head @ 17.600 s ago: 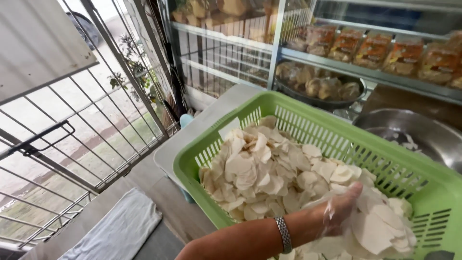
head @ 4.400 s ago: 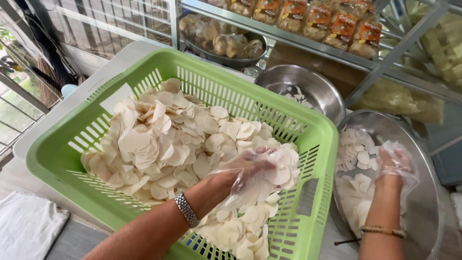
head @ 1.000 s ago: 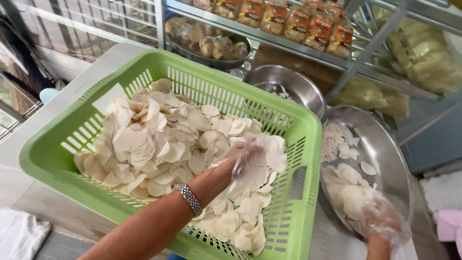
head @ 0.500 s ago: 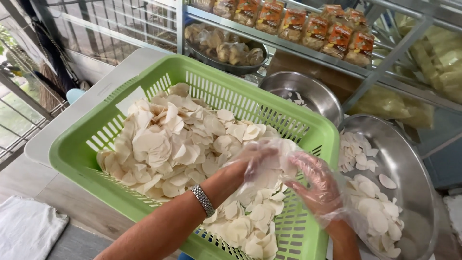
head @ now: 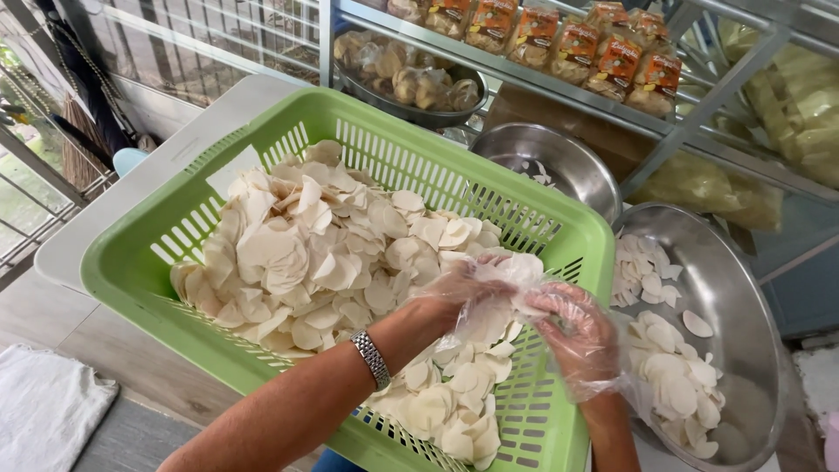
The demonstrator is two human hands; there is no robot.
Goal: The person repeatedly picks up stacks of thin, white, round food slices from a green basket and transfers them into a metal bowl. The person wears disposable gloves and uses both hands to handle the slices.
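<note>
A green slotted plastic basket [head: 131, 271] holds a heap of pale round chips [head: 306, 245]. My left hand [head: 454, 301], in a clear plastic glove with a metal watch at the wrist, is closed on several chips over the basket's right part. My right hand [head: 577, 336], also gloved, meets it from the right and touches the same chips. To the right stands a large steel bowl [head: 752, 297] holding more pale chips [head: 669, 367].
A smaller steel bowl [head: 542, 157] sits behind the basket. Metal shelves [head: 524, 70] above carry bagged snacks and a dark bowl of them. A white cloth [head: 44, 411] lies at the lower left. A window grille runs along the left.
My right hand has moved from the large steel bowl across to the basket and now joins my left hand on the chips. The view shifted slightly.
</note>
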